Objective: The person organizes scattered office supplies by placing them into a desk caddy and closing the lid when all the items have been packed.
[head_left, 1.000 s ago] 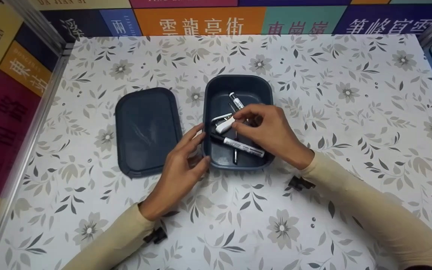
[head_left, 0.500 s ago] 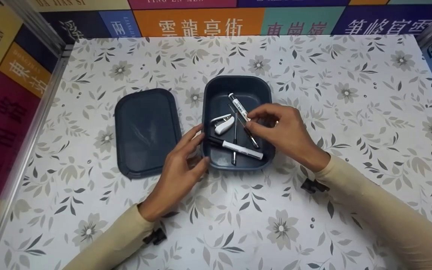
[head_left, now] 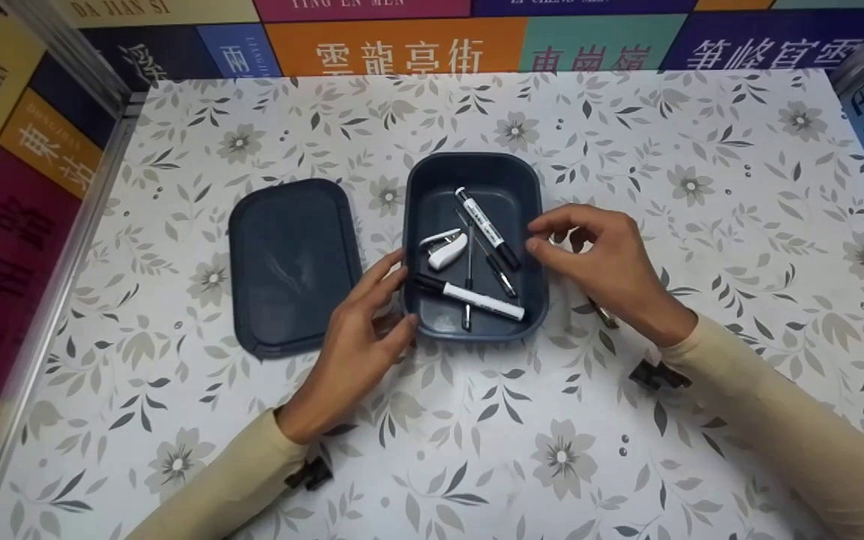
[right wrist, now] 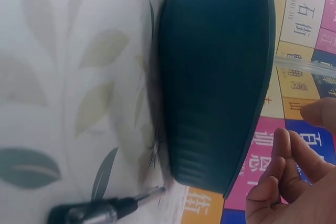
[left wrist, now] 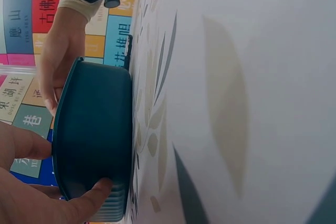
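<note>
One tabletop (head_left: 762,337) is carrying one box (head_left: 475,333) and, left across a narrow gap, one lid (head_left: 293,255). The left hand (head_left: 361,326), fingers spread, is touching the box's left wall; the right hand (head_left: 606,255) is hovering beside its right rim, fingers loosely bent around nothing. Two markers (head_left: 483,225), one stapler (head_left: 447,252) and two pens (head_left: 470,255) are lying inside, leaving far-end floor bare.

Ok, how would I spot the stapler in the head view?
Find the dark box between the left hand and right hand. Inside, near its left wall, lies the stapler: short, white and chunky, unlike the slim pens beside it.
</note>
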`<act>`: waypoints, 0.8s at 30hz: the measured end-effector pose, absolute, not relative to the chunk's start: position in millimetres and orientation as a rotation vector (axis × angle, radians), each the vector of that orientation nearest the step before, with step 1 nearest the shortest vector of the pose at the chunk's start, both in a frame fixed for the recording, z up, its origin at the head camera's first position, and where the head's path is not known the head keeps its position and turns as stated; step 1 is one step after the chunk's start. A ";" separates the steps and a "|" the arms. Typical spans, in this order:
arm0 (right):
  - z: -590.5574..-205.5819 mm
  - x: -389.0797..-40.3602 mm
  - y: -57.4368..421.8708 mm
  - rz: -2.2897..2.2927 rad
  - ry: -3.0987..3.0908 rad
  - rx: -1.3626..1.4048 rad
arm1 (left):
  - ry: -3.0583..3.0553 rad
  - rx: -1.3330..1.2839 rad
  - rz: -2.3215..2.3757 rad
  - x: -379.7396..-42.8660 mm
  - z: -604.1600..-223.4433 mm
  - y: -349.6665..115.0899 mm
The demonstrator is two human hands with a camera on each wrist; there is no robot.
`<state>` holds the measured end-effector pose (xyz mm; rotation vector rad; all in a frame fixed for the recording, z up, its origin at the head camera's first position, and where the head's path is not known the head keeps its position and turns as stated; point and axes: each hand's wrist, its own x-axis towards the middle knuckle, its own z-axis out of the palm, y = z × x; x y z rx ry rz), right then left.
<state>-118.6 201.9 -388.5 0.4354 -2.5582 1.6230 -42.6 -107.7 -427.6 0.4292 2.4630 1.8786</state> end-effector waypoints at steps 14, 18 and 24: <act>-392.5 -113.9 223.3 1.612 -2.564 0.394 | 2.476 0.429 1.875 -43.4 -427.8 -107.5; -393.8 -111.9 230.0 1.646 -2.557 0.364 | 2.473 0.425 1.877 -42.9 -428.0 -107.5; -397.5 -110.2 240.7 1.640 -2.576 0.321 | 2.463 0.426 1.886 -42.9 -426.9 -107.6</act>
